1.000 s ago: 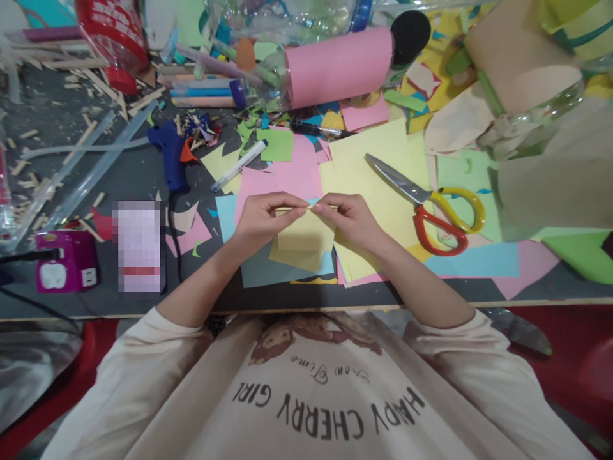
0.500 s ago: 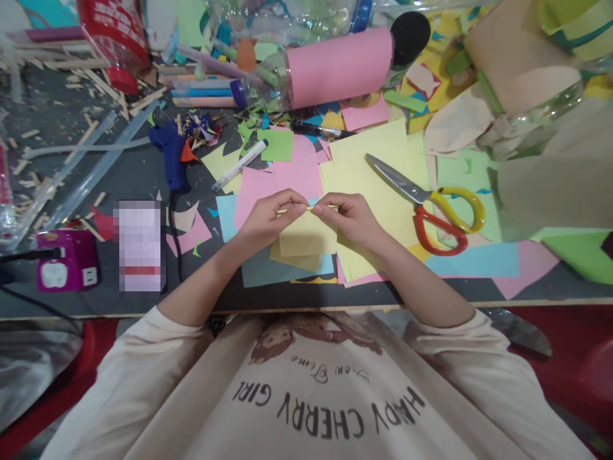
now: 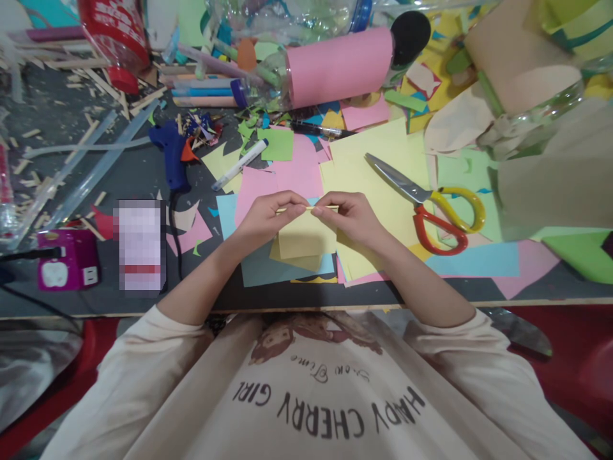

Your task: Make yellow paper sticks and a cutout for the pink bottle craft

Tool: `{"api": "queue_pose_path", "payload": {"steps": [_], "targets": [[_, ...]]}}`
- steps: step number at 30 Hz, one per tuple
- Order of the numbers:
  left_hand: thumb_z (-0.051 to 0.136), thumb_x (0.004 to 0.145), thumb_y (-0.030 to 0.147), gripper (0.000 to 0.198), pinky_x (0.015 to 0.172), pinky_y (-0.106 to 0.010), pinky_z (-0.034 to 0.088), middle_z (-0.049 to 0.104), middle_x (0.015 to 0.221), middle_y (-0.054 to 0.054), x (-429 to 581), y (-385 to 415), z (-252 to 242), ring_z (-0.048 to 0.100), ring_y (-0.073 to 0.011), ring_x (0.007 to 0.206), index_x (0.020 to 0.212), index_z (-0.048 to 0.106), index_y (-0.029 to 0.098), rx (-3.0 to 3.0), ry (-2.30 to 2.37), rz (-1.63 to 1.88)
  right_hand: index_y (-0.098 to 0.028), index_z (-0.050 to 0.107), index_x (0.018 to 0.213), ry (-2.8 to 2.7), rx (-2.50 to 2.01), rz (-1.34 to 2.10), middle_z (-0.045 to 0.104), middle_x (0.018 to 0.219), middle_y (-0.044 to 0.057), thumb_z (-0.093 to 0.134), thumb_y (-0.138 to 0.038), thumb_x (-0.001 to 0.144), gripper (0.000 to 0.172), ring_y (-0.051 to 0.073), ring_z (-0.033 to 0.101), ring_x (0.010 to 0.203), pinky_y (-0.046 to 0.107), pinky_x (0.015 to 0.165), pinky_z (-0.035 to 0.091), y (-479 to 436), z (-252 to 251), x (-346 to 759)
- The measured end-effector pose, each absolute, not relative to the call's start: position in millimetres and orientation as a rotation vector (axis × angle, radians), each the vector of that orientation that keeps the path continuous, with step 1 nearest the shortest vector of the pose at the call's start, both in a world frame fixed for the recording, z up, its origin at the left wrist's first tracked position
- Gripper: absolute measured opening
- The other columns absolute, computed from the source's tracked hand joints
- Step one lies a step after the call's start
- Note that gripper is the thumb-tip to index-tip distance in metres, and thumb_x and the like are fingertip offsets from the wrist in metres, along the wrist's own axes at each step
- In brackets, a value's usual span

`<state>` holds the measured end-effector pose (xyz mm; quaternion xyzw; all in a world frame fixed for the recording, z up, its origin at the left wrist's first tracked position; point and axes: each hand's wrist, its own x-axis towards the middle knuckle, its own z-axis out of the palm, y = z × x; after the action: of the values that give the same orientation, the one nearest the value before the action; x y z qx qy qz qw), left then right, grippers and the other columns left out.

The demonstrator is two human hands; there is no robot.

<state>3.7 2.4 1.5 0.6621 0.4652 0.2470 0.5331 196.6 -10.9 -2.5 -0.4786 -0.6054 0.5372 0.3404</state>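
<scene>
Between my two hands is a small yellow sheet of paper [image 3: 307, 237], its upper edge showing a narrow folded or rolled strip. My left hand [image 3: 272, 216] pinches that edge near its left part, thumb against fingers. On the right part of the same edge, my right hand [image 3: 348, 217] pinches in the same way, fingertips almost meeting the left ones. Under the hands lie blue paper [image 3: 253, 271], pink paper [image 3: 299, 172] and larger yellow sheets [image 3: 378, 150]. Scissors [image 3: 424, 201] with red and yellow handles lie partly open to the right of my right hand.
A blue glue gun [image 3: 171, 156] and a white marker [image 3: 240, 165] lie at the left. A pink-wrapped bottle [image 3: 340, 67] stretches across the back. Wood bits, clear glue sticks [image 3: 103, 163], a purple box [image 3: 68, 260] and a phone-like object [image 3: 140, 246] occupy the left side.
Almost nothing differs. The lower edge of the small yellow sheet sits very slightly lower, while both hands keep the same pinch in the same place.
</scene>
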Motion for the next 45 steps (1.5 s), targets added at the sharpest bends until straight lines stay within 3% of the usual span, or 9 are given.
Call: {"api": "queue_pose_path", "payload": {"steps": [7, 13, 17, 34, 45], "targets": [[0.057, 0.084, 0.046, 0.032, 0.078, -0.024, 0.049, 0.073, 0.089, -0.004, 4.0, 0.1, 3.0, 0.065, -0.0159, 0.085, 0.088, 0.071, 0.017, 1.599, 1.143, 0.604, -0.017, 0.062, 0.067, -1.524, -1.231, 1.462, 0.059, 0.065, 0.000, 0.064, -0.067, 0.074, 0.050, 0.011, 0.045, 0.062, 0.026, 0.059, 0.035, -11.3, 1.1, 195.8], [0.056, 0.085, 0.042, 0.029, 0.078, -0.024, 0.049, 0.073, 0.090, -0.004, 4.2, -1.8, 4.0, 0.065, -0.0154, 0.086, 0.090, 0.071, 0.018, 1.622, 1.147, 0.626, -0.019, 0.049, 0.061, -1.601, -1.212, 1.477, 0.036, 0.058, -0.004, 0.049, -0.072, 0.082, 0.057, 0.010, 0.032, 0.058, 0.027, 0.056, 0.028, -12.3, 1.2, 195.9], [0.055, 0.086, 0.040, 0.027, 0.078, -0.024, 0.050, 0.073, 0.090, -0.004, 5.2, -1.4, 4.4, 0.066, -0.0151, 0.086, 0.089, 0.070, 0.018, 1.651, 1.123, 0.632, -0.021, 0.042, 0.061, -1.641, -1.175, 1.471, 0.031, 0.059, -0.005, 0.044, -0.071, 0.085, 0.056, 0.010, 0.029, 0.057, 0.027, 0.055, 0.027, -13.5, -0.3, 194.8], [0.045, 0.091, 0.035, 0.026, 0.081, -0.023, 0.049, 0.071, 0.092, -0.002, 6.8, -2.6, 4.8, 0.065, -0.0136, 0.088, 0.092, 0.065, 0.019, 1.708, 1.082, 0.620, -0.021, 0.035, 0.062, -1.682, -1.097, 1.535, 0.028, 0.062, -0.006, 0.045, -0.065, 0.089, 0.052, 0.009, 0.028, 0.059, 0.027, 0.058, 0.028, -14.2, 3.9, 195.0], [0.048, 0.089, 0.032, 0.019, 0.084, -0.025, 0.050, 0.069, 0.096, -0.003, 6.7, -2.4, 2.2, 0.064, -0.0134, 0.090, 0.095, 0.061, 0.019, 1.692, 1.063, 0.649, -0.020, 0.048, 0.069, -1.673, -1.082, 1.503, 0.042, 0.066, -0.004, 0.050, -0.058, 0.089, 0.043, 0.010, 0.035, 0.062, 0.026, 0.062, 0.032, -13.4, -0.2, 196.1]]}}
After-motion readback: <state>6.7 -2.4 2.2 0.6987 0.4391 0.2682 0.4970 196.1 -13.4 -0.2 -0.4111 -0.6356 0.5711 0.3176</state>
